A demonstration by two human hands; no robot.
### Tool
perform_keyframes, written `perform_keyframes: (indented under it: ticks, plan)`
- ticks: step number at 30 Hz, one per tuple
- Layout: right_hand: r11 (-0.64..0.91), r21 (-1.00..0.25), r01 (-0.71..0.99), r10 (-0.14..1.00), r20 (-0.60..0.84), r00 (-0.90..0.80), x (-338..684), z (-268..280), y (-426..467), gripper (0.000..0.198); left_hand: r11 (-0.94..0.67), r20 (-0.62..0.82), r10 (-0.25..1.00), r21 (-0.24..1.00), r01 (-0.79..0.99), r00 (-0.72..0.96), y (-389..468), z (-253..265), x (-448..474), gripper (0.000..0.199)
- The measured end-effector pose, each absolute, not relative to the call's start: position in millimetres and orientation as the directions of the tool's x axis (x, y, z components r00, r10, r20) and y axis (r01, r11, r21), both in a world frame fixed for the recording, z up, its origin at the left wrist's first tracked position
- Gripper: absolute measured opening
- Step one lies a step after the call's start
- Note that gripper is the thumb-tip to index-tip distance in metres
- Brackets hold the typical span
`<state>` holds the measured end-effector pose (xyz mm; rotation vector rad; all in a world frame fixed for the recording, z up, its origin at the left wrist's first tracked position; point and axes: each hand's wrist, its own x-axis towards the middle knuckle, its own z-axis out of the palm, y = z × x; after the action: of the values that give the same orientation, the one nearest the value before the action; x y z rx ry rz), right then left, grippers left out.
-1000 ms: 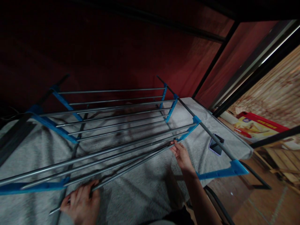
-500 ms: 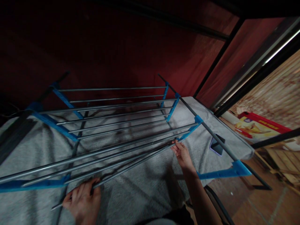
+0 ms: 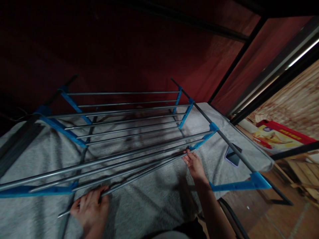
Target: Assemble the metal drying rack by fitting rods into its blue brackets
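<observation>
- From my remote seat I saw the left hand [image 3: 91,209] curled over a thin metal tube [image 3: 127,183], pinching it between thumb and fingers, with its tip poking out past the hand.
- The right hand [image 3: 195,164] pinched the same tube near its other end, close beside the lower end of a blue bracket [image 3: 204,139]; whether that end touched the bracket or sat in it, I could not tell.
- The tube ran slantwise between the two hands, over a grey blanket [image 3: 154,196].
- Little had changed over the last second: my view had swung slightly, but both hands kept their hold and the tube kept its slant.
- To my judgement, that meant the tube was being steadied at the right hand, while its left end remained outside the other blue bracket [image 3: 53,190], left of and beyond the left hand.
- Three tubes already spanned those brackets, just beyond the hands, with more rows of the rack farther off.
- To the right of the right hand lay a phone [image 3: 231,158], partly hidden by a dark pole [image 3: 245,162].
</observation>
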<state>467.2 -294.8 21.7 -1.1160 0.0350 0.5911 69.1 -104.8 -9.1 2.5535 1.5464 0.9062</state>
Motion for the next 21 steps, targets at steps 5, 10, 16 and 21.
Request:
perform_keyframes:
  ticks: [5, 10, 16, 21]
  plan:
    - [0.289, -0.835, -0.469, 0.421, -0.329, 0.845, 466.0, 15.8, -296.4, 0.041, -0.478, 0.399, 0.852, 0.331, 0.814, 0.338, -109.5, -6.1, 70.1, 0.027]
    - [0.268, -0.844, -0.465, 0.399, -0.342, 0.851, 466.4, 6.6, -300.7, 0.041, -0.510, 0.408, 0.835, 0.320, 0.798, 0.369, -109.1, -9.1, 71.3, 0.032]
    - [0.246, -0.852, -0.462, 0.412, -0.339, 0.846, 468.2, 1.4, -304.4, 0.032, -0.498, 0.510, 0.809, 0.328, 0.803, 0.293, -106.1, -20.5, 69.5, 0.030]
    - [0.250, -0.850, -0.465, 0.437, -0.329, 0.837, 467.4, 0.6, -301.6, 0.028, -0.350, 0.548, 0.831, 0.382, 0.855, 0.096, -109.4, -18.0, 68.1, 0.028]
